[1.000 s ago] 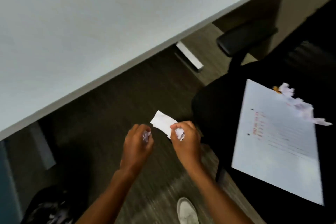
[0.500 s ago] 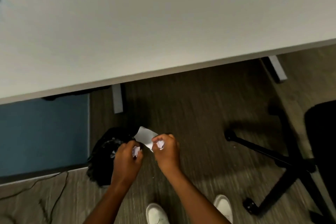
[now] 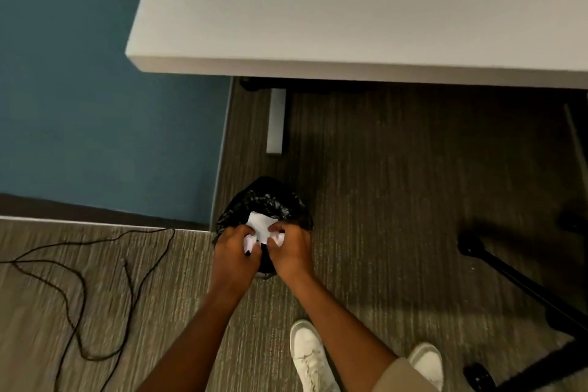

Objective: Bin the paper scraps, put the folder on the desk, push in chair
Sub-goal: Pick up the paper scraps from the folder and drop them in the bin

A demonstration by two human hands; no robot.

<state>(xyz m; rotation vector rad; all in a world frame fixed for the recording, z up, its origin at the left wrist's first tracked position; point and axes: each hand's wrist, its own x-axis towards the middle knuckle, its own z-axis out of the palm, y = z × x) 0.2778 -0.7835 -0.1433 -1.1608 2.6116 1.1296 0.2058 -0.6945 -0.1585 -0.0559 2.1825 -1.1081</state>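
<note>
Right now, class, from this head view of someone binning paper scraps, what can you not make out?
- Inside of the black-lined bin: hidden by both hands and the scraps.
- How many paper scraps are in the left hand and right hand: crumpled, covered by fingers.
- Chair: only base legs show, the rest cut by the right edge.
- Folder: out of frame.

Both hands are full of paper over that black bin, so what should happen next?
Probably open both hands and let go. The left hand and right hand hold the crumpled paper scraps directly above the black-lined bin, so the scraps should fall in.
</note>
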